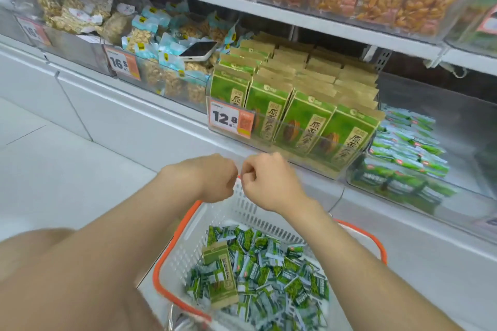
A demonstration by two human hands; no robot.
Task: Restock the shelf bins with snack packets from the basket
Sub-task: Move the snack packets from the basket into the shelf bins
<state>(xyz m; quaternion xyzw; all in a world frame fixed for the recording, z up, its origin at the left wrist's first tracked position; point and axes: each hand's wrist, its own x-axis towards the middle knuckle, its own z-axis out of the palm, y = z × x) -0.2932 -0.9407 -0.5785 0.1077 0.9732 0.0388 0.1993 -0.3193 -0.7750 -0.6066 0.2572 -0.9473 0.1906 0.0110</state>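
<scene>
here, small green-and-white crinkly snack packets (269, 258) lie heaped loose in the white slatted plastic basket with orange rim (185, 247). above it, left hand (215, 177) and right hand (269, 183) are curled into fists, nothing visible in either. the packets look light, soft and slippery, so likely best scooped by the handful.

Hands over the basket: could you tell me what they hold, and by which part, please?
Nothing visible: left hand and right hand are curled fists, nearly touching, over the basket.
</scene>
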